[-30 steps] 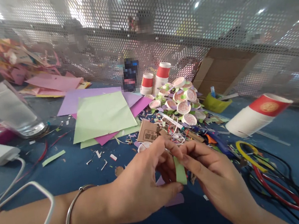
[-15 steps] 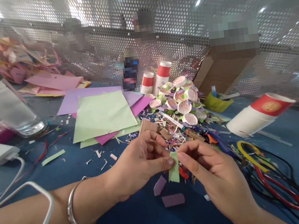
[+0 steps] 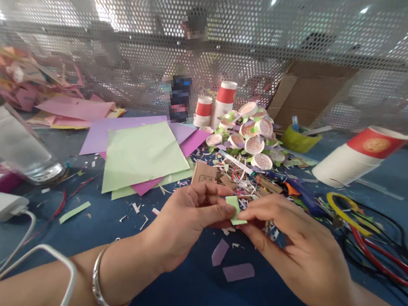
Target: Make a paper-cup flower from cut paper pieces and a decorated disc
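A small strip of light green paper is held between both hands, its lower end bent outward. My left hand pinches the strip's left edge between thumb and fingers. From the right, my right hand grips the lower end with its thumb and forefinger. Two purple paper pieces, an angled one and a rounded one, lie on the blue table just below. Behind the hands spreads a heap of paper scraps, with a pile of cut cup bottoms decorated with green and purple bits.
Green paper sheets lie over purple ones at centre left. A paper cup stack lies tilted at right, near red-handled scissors and black cables. A glass bottle and a white charger stand left. A perforated metal screen closes off the back.
The green strip, hanging straight before, is now bent at its lower end. My right hand's fingers have moved down from its upper part to that end. My left hand keeps its pinch.
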Demonstrator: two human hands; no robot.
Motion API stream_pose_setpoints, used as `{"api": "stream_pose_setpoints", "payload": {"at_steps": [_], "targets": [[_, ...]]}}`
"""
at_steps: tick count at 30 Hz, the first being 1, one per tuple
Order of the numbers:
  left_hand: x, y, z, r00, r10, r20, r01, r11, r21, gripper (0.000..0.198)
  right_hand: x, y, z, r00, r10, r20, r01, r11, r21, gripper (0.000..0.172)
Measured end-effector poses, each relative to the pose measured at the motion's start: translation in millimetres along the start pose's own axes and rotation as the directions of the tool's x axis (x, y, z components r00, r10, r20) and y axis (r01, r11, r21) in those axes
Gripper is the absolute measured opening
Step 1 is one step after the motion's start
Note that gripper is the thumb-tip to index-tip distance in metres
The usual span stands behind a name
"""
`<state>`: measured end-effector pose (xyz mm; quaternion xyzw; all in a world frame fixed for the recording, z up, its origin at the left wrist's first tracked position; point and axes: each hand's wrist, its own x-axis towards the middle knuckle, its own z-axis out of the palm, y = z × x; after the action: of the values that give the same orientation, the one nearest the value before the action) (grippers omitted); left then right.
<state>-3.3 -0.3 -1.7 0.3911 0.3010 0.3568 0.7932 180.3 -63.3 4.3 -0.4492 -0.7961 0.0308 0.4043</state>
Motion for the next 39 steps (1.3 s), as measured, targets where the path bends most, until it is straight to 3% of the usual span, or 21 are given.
{"api": "stream_pose_setpoints", "payload": {"at_steps": [8,16,23,29,32,39], "targets": [[-2.4,0.1,3.9,0.999,0.033,0.016,-0.034,0.995,0.092,0.033,2.0,-1.3,2.0,0.967,0.248,0.054,-0.254,0.949,0.188,0.006],[-10.0,5.6,9.4,0.986,0.148,0.070,-0.162,0.946,0.282,0.014,0.8,-0.2,0.7,0.909,0.388,0.151,-0.417,0.851,0.320,0.011],[-11.8,3.9,6.6,0.942,0.310,0.127,-0.330,0.796,0.508,0.016,-5.0,3.9,4.1,0.889,0.420,0.181,-0.458,0.812,0.361,0.013],[-14.6,4.0,8.1,0.909,0.387,0.153,-0.389,0.660,0.643,0.012,-5.8,2.1,3.8,0.875,0.448,0.186,-0.484,0.791,0.375,0.013],[-13.3,3.2,8.8,0.912,0.387,0.133,-0.378,0.672,0.637,0.009,-3.8,0.7,3.5,0.874,0.448,0.191,-0.486,0.789,0.375,0.015],[-8.2,2.3,5.4,0.955,0.289,0.068,-0.279,0.797,0.536,0.017,-1.4,-1.0,3.0,0.877,0.443,0.185,-0.480,0.803,0.354,0.015]]}}
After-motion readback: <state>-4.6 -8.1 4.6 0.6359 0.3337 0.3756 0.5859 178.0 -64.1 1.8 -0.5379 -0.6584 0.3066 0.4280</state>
